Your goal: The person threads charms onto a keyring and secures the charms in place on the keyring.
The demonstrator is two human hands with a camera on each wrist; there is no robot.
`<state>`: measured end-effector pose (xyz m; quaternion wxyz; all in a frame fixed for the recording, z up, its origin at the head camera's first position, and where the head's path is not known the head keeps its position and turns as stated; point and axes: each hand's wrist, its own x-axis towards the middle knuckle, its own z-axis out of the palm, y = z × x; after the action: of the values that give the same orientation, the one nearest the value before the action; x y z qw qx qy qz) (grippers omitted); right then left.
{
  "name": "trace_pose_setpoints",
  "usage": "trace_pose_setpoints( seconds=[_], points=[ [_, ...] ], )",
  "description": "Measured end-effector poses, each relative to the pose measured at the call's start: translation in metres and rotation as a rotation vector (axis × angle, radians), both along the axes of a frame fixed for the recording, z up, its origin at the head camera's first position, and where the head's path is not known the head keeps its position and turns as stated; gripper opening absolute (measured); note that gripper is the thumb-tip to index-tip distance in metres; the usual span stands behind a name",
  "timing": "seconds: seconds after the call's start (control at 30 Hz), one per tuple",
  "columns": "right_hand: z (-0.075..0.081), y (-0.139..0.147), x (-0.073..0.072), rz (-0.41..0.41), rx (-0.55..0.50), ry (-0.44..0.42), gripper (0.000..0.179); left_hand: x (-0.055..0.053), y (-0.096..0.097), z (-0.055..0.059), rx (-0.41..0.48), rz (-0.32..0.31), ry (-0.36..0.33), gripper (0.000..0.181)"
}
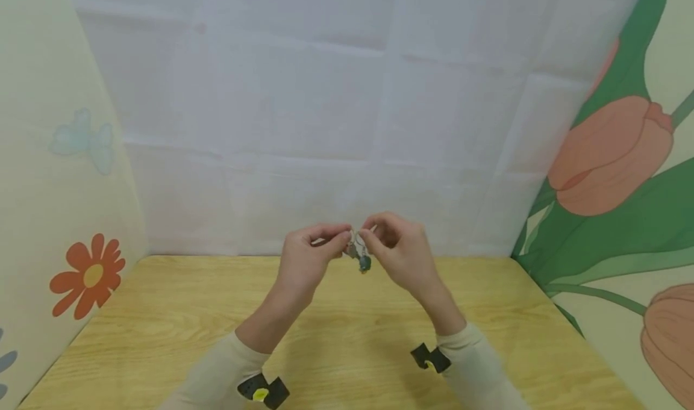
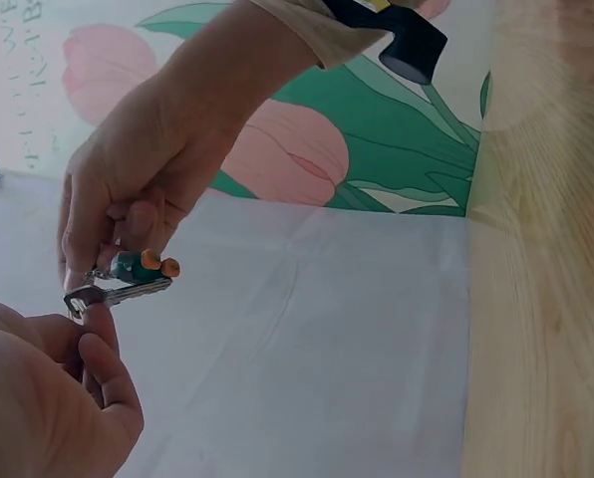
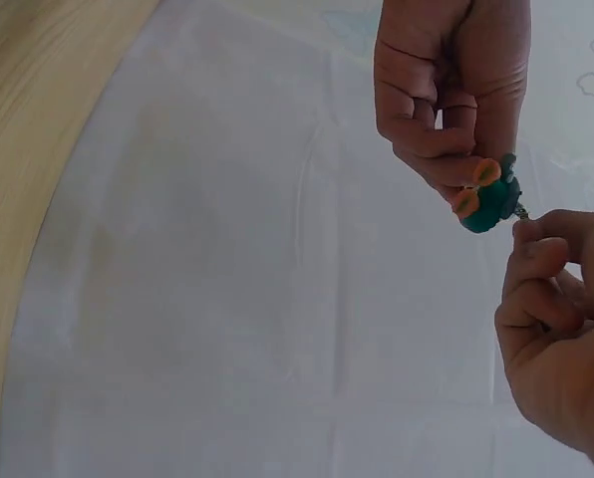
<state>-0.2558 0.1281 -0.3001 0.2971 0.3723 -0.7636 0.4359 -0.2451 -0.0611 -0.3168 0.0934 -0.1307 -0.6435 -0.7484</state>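
Above the table, my left hand (image 1: 306, 256) and right hand (image 1: 406, 250) meet at a small metal key ring (image 1: 356, 236). Thumb and fingers of each hand pinch it from opposite sides, and the fingertips cover part of the ring. A silver key (image 2: 133, 291) hangs from it by its head, blade pointing down toward the table. Beside the key dangles a dark green figurine charm (image 3: 492, 205) with two orange round ends, on a short chain (image 3: 521, 211). In the head view the charm (image 1: 365, 263) hangs just below the fingertips, between the hands.
The wood-grain table (image 1: 347, 338) lies below the hands. A creased white cloth (image 1: 303, 109) forms the back wall. Side panels carry a red flower (image 1: 92, 276) on the left and large tulips (image 1: 612, 157) on the right. Black straps (image 1: 264, 391) sit on both sleeves.
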Motion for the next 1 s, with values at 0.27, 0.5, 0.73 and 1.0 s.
trace_pose_setpoints(
  seconds=[0.27, 0.5, 0.73, 1.0],
  points=[
    [-0.005, -0.003, -0.004, 0.005, 0.014, 0.142, 0.004, -0.002, 0.000, -0.004, 0.136, -0.088, -0.180, 0.026],
    [-0.008, -0.011, -0.005, -0.002, 0.015, 0.225, 0.005, -0.004, -0.001, -0.006, 0.197, -0.076, -0.204, 0.026],
    [-0.012, -0.019, -0.006, -0.043, 0.050, 0.372, 0.007, -0.006, 0.000, -0.007, 0.198, -0.055, -0.195, 0.020],
    [-0.020, -0.019, -0.011, -0.079, 0.030, 0.407, 0.013, 0.000, 0.008, -0.009, 0.205, -0.081, -0.191, 0.016]
  ],
)
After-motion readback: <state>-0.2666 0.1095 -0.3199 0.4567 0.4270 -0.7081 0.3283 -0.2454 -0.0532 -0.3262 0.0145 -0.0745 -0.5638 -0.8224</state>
